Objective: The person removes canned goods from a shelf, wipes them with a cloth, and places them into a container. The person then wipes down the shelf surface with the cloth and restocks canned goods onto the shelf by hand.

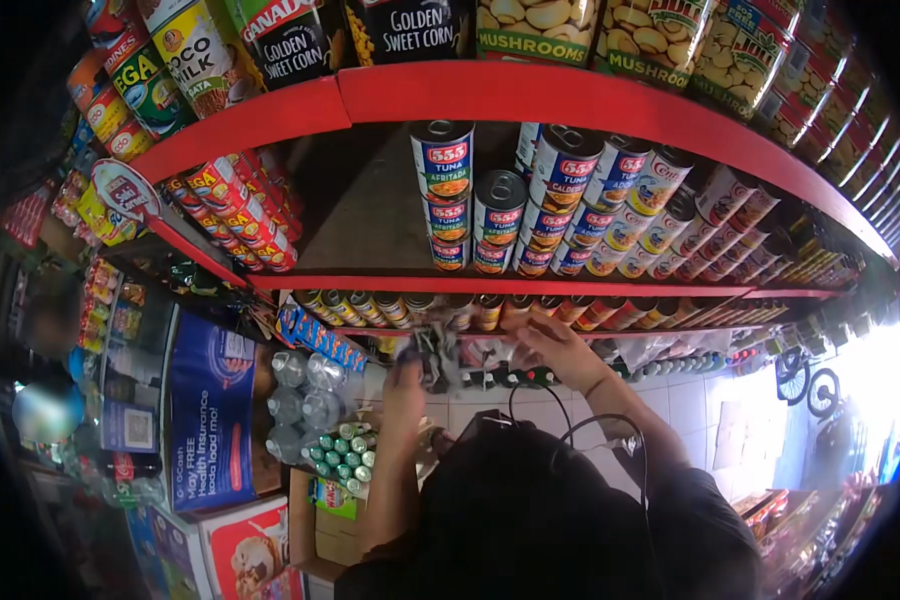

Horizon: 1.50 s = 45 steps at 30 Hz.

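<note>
My left hand (pixel 405 378) is raised in front of the lower shelf, smeared by motion. Against its fingers is a crumpled-looking dark and grey item (pixel 438 358), too blurred to name for certain. My right hand (pixel 555 350) reaches toward the row of small cans on the lower shelf, its fingers apart and nothing visible in them. Close by the right fingertips stand yellow and red cans (pixel 490 312). Above both hands, stacked tuna cans (pixel 498 210) stand on the middle shelf.
Red shelf edges (pixel 530 284) run across, with large mushroom cans (pixel 538 30) overhead. Red sardine cans (pixel 235 215) are stacked at left. Clear bottles (pixel 315 400) and green-topped cans (pixel 340 455) stand below left. Dark cables (pixel 570 425) hang near my right arm.
</note>
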Available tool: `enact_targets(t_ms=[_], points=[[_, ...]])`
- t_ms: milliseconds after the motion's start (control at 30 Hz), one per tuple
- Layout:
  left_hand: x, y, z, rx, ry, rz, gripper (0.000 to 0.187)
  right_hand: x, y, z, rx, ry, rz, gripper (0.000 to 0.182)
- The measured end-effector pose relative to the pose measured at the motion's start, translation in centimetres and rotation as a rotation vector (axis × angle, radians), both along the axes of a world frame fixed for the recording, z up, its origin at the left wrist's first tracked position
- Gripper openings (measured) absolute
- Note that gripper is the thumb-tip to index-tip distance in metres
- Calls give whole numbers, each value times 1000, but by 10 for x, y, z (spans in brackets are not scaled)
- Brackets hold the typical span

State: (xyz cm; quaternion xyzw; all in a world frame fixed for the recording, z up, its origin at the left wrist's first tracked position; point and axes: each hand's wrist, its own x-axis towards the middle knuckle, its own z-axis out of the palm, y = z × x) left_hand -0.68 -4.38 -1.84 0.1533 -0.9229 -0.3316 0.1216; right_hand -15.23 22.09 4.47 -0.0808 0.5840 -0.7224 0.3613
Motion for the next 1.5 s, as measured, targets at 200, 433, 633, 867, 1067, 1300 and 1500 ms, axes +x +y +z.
enact_targets(t_ms=[200, 433, 633, 867, 1067, 1300, 1500], points=[[-3, -8, 77, 619, -153, 558, 33, -4, 59, -46, 106, -153, 20, 31], [-41, -38, 139, 1571, 575, -40, 38, 2, 115, -71, 157, -221, -121, 32], [-125, -94, 151, 536, 414, 268, 50, 11, 142, -110, 226, -192, -240, 32], [-167, -81, 112, -623, 148, -187, 43, 46, 176, -197, 212, -195, -317, 32], [-160, -86, 139, -501, -196, -315, 46, 51, 173, -192, 170, -264, -464, 43], [-252, -114, 112, -415, -31, -580, 44, 59, 144, -173, 182, -356, -503, 37], [-276, -149, 147, -336, 303, -490, 39, 59, 149, -196, 228, -193, -433, 38]])
